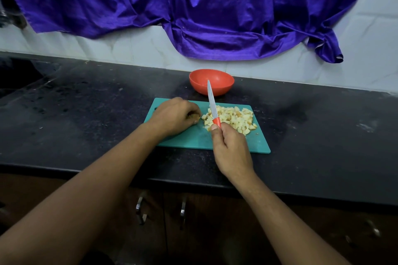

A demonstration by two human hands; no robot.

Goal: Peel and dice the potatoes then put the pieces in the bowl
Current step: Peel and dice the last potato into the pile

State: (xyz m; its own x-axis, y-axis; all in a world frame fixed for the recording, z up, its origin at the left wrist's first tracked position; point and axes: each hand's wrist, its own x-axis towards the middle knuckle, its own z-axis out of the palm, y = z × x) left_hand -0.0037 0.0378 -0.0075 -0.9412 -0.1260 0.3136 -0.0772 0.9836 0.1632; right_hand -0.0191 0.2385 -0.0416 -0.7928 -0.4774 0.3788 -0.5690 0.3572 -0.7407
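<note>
A teal cutting board (pixel 189 142) lies on the dark counter. On its right half sits a heap of pale diced potato pieces (pixel 234 119). My left hand (pixel 174 115) rests on the board's left part, fingers curled around a small potato piece (pixel 195 116). My right hand (pixel 230 148) grips the orange handle of a knife (pixel 212 103), its blade raised and pointing away toward the bowl. An orange bowl (pixel 221 86) stands just behind the board; I see nothing inside it.
The black counter (pixel 86 114) stretches left and right of the board. A purple cloth (pixel 193 6) hangs over the tiled wall behind. Below the counter's front edge are dark cabinet doors with metal handles (pixel 140 208).
</note>
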